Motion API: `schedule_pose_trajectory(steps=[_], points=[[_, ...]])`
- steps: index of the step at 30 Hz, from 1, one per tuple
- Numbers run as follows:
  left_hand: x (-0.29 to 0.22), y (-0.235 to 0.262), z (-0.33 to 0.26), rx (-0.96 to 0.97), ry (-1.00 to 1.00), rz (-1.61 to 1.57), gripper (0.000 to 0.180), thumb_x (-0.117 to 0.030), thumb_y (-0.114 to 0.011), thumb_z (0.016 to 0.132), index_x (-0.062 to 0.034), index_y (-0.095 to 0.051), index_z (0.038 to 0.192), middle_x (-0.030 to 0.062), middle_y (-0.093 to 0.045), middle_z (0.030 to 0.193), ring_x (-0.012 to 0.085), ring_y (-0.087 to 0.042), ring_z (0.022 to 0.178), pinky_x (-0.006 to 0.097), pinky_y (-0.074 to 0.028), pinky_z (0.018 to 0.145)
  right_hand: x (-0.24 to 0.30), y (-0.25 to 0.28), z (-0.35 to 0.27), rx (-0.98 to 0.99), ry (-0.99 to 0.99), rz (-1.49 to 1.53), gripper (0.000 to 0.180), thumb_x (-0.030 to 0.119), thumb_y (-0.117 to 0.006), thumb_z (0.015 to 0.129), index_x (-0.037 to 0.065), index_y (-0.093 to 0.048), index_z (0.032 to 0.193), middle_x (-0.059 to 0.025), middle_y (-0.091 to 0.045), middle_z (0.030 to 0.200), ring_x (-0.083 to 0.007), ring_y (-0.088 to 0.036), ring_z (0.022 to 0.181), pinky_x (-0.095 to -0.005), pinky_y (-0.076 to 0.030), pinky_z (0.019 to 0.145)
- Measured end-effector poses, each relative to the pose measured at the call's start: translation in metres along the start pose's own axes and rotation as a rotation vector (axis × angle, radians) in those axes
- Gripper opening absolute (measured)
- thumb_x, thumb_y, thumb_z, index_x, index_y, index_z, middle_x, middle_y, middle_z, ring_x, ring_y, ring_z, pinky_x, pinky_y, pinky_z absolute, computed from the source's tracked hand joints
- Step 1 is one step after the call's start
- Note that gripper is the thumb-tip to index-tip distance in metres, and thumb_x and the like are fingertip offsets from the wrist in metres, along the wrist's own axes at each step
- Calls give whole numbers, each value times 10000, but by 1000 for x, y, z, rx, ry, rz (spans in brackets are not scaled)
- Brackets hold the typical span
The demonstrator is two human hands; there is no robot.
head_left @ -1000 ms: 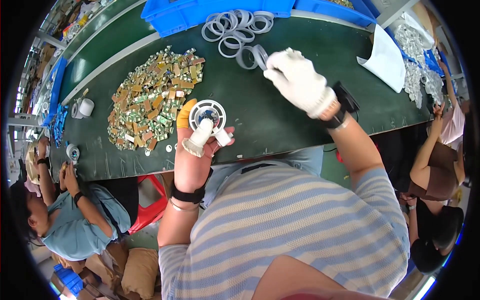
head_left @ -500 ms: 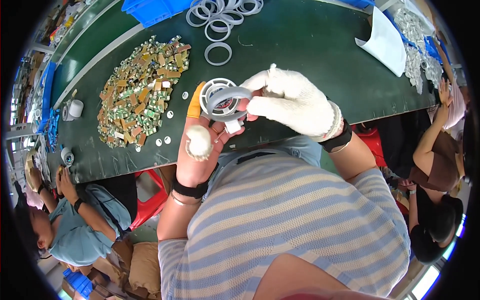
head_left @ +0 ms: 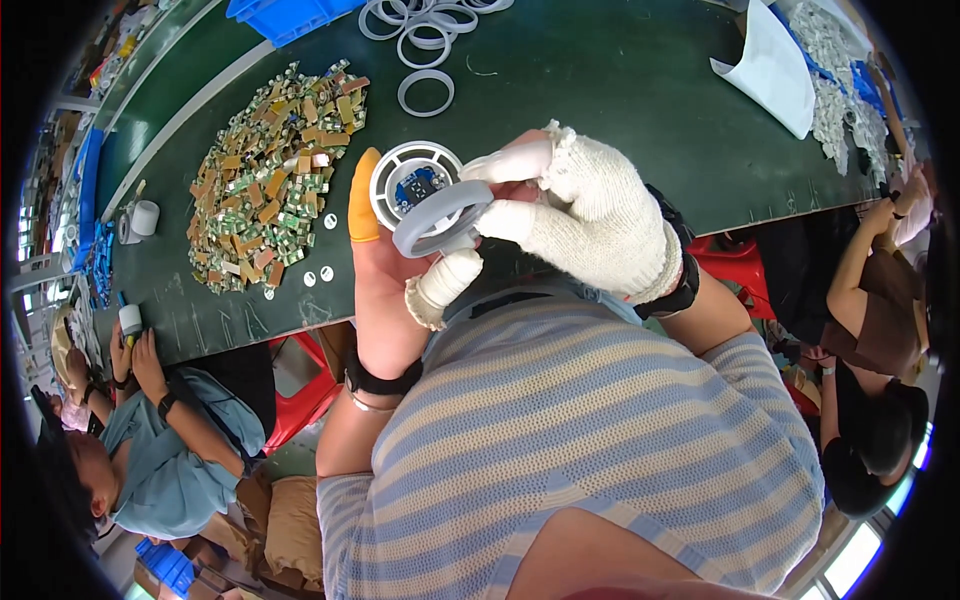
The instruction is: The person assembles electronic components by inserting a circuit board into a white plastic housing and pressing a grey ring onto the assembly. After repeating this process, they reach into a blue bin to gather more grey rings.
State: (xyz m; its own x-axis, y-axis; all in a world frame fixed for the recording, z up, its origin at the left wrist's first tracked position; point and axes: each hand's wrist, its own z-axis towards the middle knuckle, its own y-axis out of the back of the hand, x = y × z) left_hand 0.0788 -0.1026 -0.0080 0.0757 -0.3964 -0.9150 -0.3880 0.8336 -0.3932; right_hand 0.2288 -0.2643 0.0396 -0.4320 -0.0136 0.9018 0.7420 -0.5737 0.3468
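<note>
In my left hand (head_left: 382,275) is a round white housing (head_left: 384,205) with a slotted rim, tilted face up. A blue circuit board (head_left: 416,186) shows inside it. An orange cot covers one finger, and a white fabric cover is on the thumb, which lies just below the ring. My right hand (head_left: 605,220), in a white knit glove with some fingertips bare, pinches a grey ring (head_left: 424,236). That ring slants across the lower right of the housing; whether the two touch I cannot tell. The left hand's other fingers are mostly hidden.
Left on the green table (head_left: 600,90) lies a heap of small circuit boards (head_left: 265,190), with small white discs (head_left: 326,273) beside it. Loose grey rings (head_left: 426,92) and a blue bin (head_left: 295,18) are beyond. Far right are a white sheet (head_left: 768,75) and clear plastic parts (head_left: 830,120). People sit on both sides.
The housing has turned and shifted left, bringing its blue board into view. The ring has tipped and moved down toward the housing's lower right. My left thumb has swung in toward the ring.
</note>
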Motion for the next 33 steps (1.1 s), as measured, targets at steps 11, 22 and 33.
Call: schedule_pose_trajectory(steps=[11,22,33], points=[[4,1,1,-1,-63,-45,1159,-27,-899,822,-179,-153,1696,114,-505,1511,252,-605,1313,413,-540,1083,-2,1,-1,17,-27,-22,231,69,-727,974,27,-740,1201,-92,-740,1019,-167,-705,919,-312,-549,814],[15,-9,-4,145,-86,226,791,44,-858,822,-68,-510,1523,107,-629,1413,232,-648,1288,379,-524,1100,-14,0,7,98,47,-326,667,272,-856,761,52,-637,1351,-151,-664,1187,-297,-652,1073,-402,-517,952],[-8,-5,-6,187,-72,438,801,-208,-956,785,-92,-565,1475,111,-670,1296,237,-681,1136,372,-547,992,-20,-4,18,141,49,-122,343,295,-813,861,7,-722,1023,-97,-686,832,-193,-672,788,-342,-530,718]])
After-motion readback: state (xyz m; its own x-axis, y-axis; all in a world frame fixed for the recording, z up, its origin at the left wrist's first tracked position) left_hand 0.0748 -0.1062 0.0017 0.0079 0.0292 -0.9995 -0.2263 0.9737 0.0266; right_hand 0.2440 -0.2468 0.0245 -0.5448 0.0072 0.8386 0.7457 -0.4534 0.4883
